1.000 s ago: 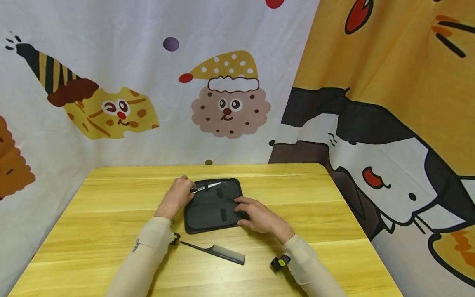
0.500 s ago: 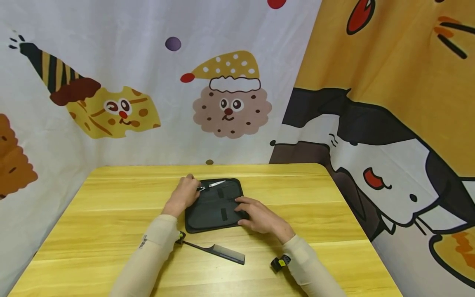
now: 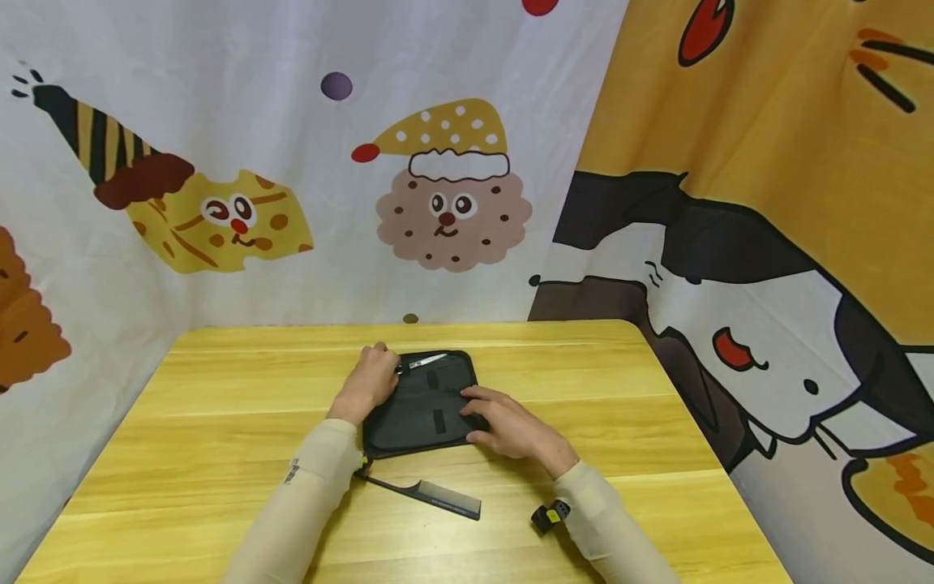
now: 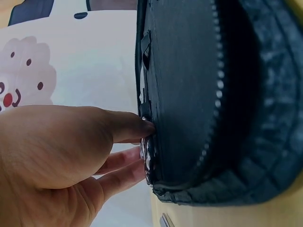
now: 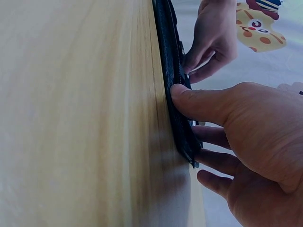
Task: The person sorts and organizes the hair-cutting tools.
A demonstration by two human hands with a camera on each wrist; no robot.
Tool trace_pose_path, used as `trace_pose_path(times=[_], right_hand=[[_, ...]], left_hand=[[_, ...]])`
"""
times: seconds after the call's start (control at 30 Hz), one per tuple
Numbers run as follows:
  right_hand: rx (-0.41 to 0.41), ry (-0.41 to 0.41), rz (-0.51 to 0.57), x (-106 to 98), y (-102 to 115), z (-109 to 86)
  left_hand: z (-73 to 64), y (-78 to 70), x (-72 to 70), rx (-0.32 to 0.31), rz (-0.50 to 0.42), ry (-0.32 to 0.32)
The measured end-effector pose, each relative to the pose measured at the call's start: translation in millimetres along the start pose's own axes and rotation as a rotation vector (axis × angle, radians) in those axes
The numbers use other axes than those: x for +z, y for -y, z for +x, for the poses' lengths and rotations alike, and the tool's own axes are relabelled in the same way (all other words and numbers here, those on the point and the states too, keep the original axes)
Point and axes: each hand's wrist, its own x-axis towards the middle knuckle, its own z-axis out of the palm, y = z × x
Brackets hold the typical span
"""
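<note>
A black zip case lies spread flat on the table, with elastic loops on its inner faces. Along its far side runs a pair of scissors, silver blades pointing right and passing through a loop. My left hand pinches the scissors at their handle end, which the hand mostly covers in the head view; in the left wrist view the shiny handles show beside the thumb. My right hand holds the case by its right edge, thumb at the near rim and fingers over the inside.
A dark tail comb lies on the wooden table in front of the case, its thin tail ending near the left wrist camera. A printed curtain hangs behind the table.
My left hand has moved right over the case, and the scissors have slid a little further right through the loop. The right hand has kept its place.
</note>
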Motion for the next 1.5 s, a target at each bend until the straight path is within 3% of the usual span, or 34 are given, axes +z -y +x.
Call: trace_pose_path(times=[0.37,0.77,0.87,1.03,1.1,1.27,1.5], right_hand=[[0.012,0.006,0.019,-1.5,2.1,-1.2],[0.016,0.009,0.017,-1.7,1.0,-1.0],[0.014,0.008,0.018,-2.1,0.9,-1.1],[0.015,0.013,0.02,-2.1,1.1,-0.5],[0.017,0.015,0.024,-2.0,1.4,0.0],[0.023,0.015,0.026,-2.2,2.0,0.6],[0.021,0.013,0.011,-2.8,2.2,0.1]], left_hand=[[-2.0,-5.9,1.5,-0.039,-0.036,0.013],[-2.2,-9.5,3.3,0.051,-0.059,-0.019],[-7.7,-19.1,-10.3,0.05,-0.07,-0.024],[-28.0,-53.3,-61.9,0.031,-0.102,-0.008],[-34.7,-60.8,-74.9,0.014,-0.125,0.01],[-42.9,-61.4,-78.8,-0.007,-0.123,0.021],[-50.0,-54.9,-79.7,0.008,-0.109,-0.058]])
